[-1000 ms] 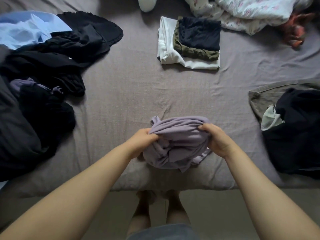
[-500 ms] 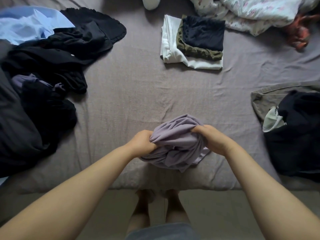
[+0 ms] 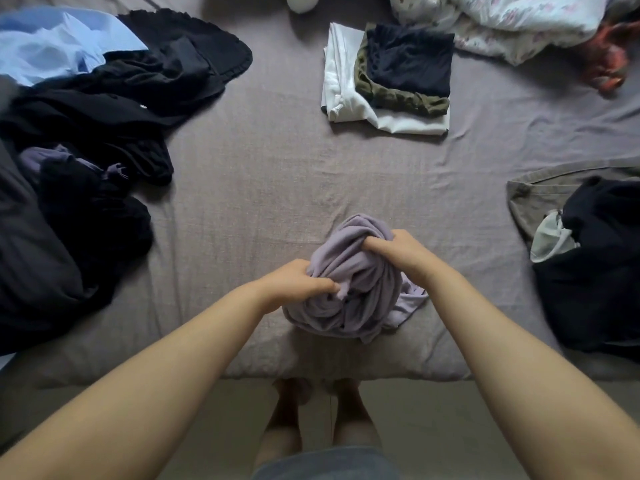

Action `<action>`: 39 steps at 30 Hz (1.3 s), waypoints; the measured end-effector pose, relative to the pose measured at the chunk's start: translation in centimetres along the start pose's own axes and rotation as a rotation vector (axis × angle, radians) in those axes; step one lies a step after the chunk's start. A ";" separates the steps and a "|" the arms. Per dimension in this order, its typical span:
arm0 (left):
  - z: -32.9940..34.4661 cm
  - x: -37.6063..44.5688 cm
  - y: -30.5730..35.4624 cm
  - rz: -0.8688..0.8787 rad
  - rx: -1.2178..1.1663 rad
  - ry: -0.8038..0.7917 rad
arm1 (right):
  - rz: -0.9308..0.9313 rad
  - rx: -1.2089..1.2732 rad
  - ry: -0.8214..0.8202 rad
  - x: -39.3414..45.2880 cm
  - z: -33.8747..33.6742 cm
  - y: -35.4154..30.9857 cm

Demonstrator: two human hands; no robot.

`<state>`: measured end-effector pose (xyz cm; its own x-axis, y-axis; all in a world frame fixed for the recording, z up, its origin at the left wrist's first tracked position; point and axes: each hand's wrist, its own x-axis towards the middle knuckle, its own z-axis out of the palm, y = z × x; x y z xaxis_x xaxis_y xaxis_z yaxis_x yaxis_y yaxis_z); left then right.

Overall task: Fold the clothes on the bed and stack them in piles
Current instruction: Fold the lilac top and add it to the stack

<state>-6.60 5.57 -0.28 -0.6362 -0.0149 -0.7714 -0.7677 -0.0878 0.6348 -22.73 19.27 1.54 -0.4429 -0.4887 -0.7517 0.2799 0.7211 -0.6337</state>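
the bunched lilac garment [image 3: 349, 289] sits at the near edge of the bed [image 3: 277, 174], the left hand [image 3: 294, 284] gripping its near side and the right hand [image 3: 398, 251] clutching its top. bare sheet lies beyond it. a folded pile [image 3: 388, 77] sits farther back, dark unfolded clothes [image 3: 86, 140] crowd the left, and another dark stack [image 3: 595, 258] lies right.
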 end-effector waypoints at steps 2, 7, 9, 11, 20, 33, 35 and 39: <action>0.0 0.5 -0.2 -0.044 -0.268 0.005 | -0.050 0.054 0.092 1.0 0.7 0.2; -0.3 1.7 -1.5 -0.071 -0.830 0.052 | -0.157 -0.115 0.397 3.3 1.4 2.2; -0.5 2.8 -3.5 -0.107 -0.828 0.243 | -0.175 -0.140 0.368 3.5 2.1 3.4; -0.5 3.5 -5.9 -0.311 -0.530 0.637 | -0.146 -0.251 0.276 3.5 3.2 5.3; 0.1 8.0 -4.0 0.170 0.625 0.682 | -0.113 -0.684 0.335 4.5 6.5 8.7; -2.6 3.5 -1.8 0.050 -0.116 1.048 | 0.285 0.588 0.456 2.9 0.7 9.8; -3.3 2.4 -1.2 0.034 -0.222 1.137 | 0.258 0.663 0.453 1.7 -1.1 9.3; -6.3 0.5 -1.9 0.154 -0.148 1.156 | 0.171 0.447 0.591 1.4 -3.6 8.4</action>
<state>-4.99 -0.51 -2.12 -0.2147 -0.9240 -0.3163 -0.6240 -0.1193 0.7723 -24.08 26.41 -4.18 -0.7095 0.0470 -0.7032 0.6483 0.4346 -0.6251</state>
